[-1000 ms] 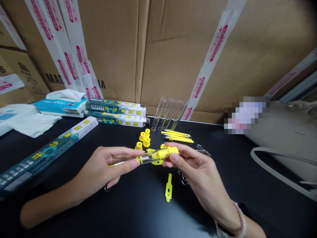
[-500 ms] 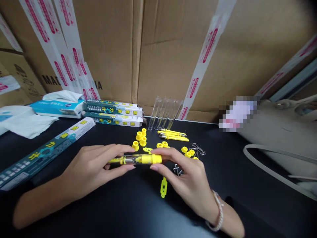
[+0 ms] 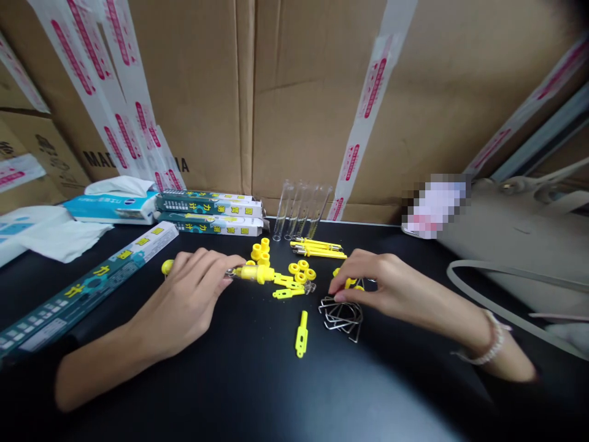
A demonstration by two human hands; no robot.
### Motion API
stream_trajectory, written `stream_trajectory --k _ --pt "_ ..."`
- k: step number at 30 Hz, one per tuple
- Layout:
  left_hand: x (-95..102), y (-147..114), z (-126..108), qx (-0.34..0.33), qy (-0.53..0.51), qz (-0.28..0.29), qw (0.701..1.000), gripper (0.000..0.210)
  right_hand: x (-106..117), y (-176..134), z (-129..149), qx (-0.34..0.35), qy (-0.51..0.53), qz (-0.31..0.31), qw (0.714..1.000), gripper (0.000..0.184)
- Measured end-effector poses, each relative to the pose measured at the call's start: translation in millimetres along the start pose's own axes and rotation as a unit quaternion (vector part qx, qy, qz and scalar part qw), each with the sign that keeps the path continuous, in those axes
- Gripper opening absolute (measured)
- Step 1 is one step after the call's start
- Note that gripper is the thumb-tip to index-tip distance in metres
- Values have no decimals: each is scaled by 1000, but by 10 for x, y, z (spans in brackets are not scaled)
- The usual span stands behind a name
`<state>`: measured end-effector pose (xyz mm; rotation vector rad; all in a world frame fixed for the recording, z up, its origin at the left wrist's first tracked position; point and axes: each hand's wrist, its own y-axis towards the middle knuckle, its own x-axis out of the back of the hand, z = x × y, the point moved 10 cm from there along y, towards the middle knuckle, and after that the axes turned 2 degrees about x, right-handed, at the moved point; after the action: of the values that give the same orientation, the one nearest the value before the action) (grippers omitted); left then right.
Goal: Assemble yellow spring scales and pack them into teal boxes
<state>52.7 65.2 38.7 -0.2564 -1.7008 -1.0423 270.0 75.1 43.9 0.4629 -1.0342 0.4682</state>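
Observation:
My left hand (image 3: 184,301) is closed around a clear-tubed spring scale (image 3: 248,272) lying sideways, its yellow collar pointing right. A yellow round end (image 3: 167,267) shows beyond the hand's left side. Over a pile of bent wire hooks (image 3: 343,316), my right hand (image 3: 377,279) has its thumb and forefinger pinched together. Whatever lies between those fingertips is too small to make out. Small yellow caps (image 3: 353,283) are partly hidden behind the right fingers. Flat yellow slotted pieces (image 3: 288,293) lie between the hands, and another slotted piece (image 3: 301,336) lies nearer to me.
Yellow rings (image 3: 302,269), yellow plugs (image 3: 260,248) and yellow scale rods (image 3: 318,248) lie farther back. Clear tubes (image 3: 301,212) stand by the cardboard (image 3: 313,123). Printed boxes (image 3: 211,224), a long box (image 3: 92,282) and tissue packs (image 3: 113,205) are left; a bag (image 3: 515,233) is right.
My right hand has let go of the spring scale's yellow collar and moved right to the wire hooks. The left hand keeps the scale, now a little farther back.

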Motion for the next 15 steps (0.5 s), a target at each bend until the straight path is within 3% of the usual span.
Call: stream_trajectory --k 8,15 --pt "-93 27 -74 7 -5 16 1000 23 -196 -8 -182 -36 -19 35 999 9" --pt "-101 62 -143 -22 10 10 1000 30 -155 -8 -173 -37 -13 36 999 15"
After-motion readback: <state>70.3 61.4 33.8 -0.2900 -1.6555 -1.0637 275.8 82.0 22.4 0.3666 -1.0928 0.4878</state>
